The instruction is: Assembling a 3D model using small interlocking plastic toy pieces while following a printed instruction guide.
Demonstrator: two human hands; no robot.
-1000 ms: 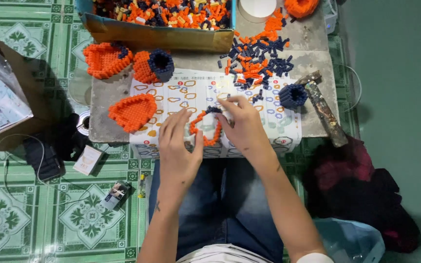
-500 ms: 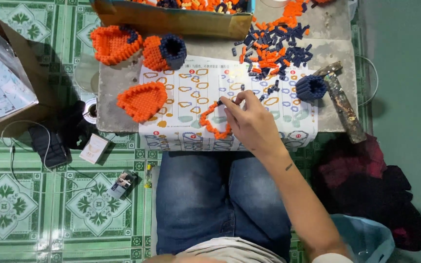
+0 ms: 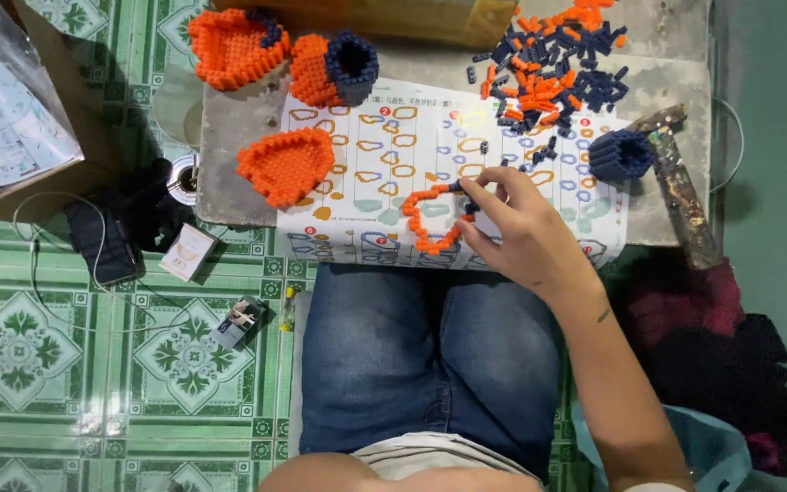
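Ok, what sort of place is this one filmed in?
Probably a home floor used for piecework: the person sits on green patterned floor tiles at a low stone slab, the right hand on an orange brick ring over a printed pattern sheet.

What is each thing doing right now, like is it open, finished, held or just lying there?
Right hand: fingers pinching a dark brick at the orange ring.
Orange ring: unfinished loop, flat on the sheet.
Instruction sheet: spread flat.
Orange shell: built, lying untouched.
Loose bricks: scattered pile.
Dark blue cup piece: built, on its side.
Left hand: out of view.
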